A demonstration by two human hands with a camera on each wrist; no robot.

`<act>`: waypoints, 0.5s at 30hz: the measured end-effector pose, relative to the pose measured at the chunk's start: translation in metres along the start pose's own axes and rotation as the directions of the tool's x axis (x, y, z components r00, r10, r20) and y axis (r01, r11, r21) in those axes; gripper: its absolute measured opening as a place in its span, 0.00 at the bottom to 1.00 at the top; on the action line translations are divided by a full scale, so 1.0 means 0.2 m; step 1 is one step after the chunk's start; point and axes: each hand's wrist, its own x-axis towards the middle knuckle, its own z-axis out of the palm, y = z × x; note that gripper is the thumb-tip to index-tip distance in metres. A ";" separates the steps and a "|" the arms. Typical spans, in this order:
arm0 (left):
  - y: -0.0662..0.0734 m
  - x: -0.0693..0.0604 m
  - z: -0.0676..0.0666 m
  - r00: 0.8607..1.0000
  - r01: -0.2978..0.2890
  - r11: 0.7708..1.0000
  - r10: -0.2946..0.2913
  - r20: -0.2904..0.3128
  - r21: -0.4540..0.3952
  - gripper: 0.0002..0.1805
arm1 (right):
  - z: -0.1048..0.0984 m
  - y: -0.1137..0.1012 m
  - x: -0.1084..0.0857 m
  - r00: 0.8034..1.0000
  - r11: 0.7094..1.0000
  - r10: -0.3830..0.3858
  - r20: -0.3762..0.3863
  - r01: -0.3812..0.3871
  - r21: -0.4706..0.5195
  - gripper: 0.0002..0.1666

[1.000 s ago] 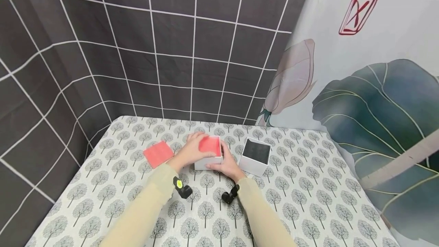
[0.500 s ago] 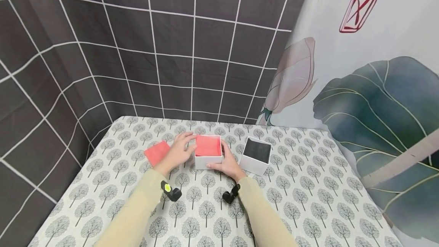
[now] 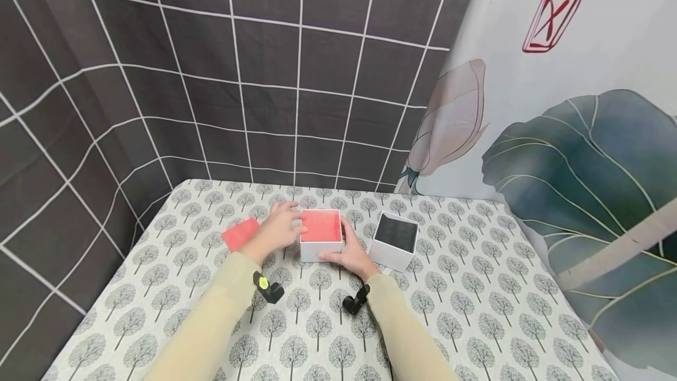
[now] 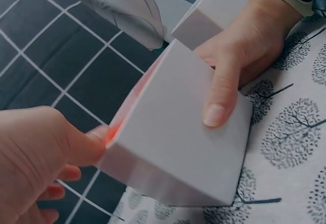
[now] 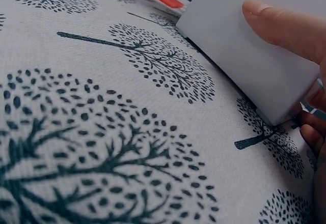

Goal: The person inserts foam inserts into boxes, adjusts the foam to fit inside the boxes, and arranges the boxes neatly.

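Note:
A white box [image 3: 321, 250] with a red square [image 3: 320, 225] filling its top stands mid-table. My right hand [image 3: 355, 251] grips it at the right, its thumb pressing the front wall in the left wrist view and the fingers going round the right side. At the left rim is my left hand [image 3: 278, 229], fingers spread and thumb tip near the edge. In the left wrist view, the left thumb and a fingertip meet the box's corner beside the red; whether they pinch anything is unclear. Behind the left wrist lies a flat red square sheet [image 3: 239, 234].
To the right stands a second white box [image 3: 389, 256] with a black square [image 3: 396, 233] at its top. Both rest on a tree-patterned tablecloth [image 3: 449, 322]. A dark checked curtain [image 3: 264, 104] hangs behind the table, and a floral curtain [image 3: 582, 134] at the right.
My left hand has drawn back left from over the box top to its left rim, uncovering the red square. The right hand keeps its hold on the box.

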 end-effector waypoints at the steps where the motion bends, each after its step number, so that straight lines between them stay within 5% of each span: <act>1: 0.01 0.01 0.00 1.000 0.010 1.000 -0.010 0.012 0.024 0.21 | 0.00 0.02 0.01 1.000 1.000 0.000 -0.005 0.000 0.002 0.65; 6: 0.04 0.04 -0.02 0.995 0.068 0.994 -0.074 0.062 0.088 0.20 | 0.01 0.13 0.05 1.000 1.000 0.008 -0.022 -0.008 0.004 0.66; 15: 0.06 0.05 0.02 0.988 0.124 0.988 -0.131 0.077 0.089 0.20 | 0.02 0.15 0.05 1.000 0.999 0.010 -0.021 -0.009 0.035 0.66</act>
